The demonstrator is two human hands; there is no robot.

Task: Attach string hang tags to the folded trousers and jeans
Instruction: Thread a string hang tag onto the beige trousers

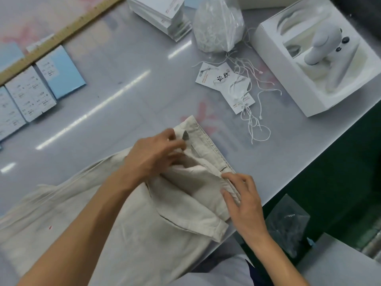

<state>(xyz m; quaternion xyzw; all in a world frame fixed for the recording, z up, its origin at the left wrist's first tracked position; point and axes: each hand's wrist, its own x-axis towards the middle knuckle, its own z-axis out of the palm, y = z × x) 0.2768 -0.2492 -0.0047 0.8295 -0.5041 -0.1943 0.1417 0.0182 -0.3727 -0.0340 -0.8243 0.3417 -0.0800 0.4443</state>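
The cream trousers (123,213) lie on the worktop (123,96) before us. Our left hand (153,156) pinches the waistband; our right hand (245,201) grips its near end. Still readying: next we must fetch a hang tag (240,96) beyond.

Left hand (157,154) fingertips blurred; small print on white card hang tags (224,83) illegible (beige folded trousers (127,223) cropped lower left).

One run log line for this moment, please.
stage: handling waistband | left hand: on trousers | right hand: pinches waistband | hang tags: loose on table
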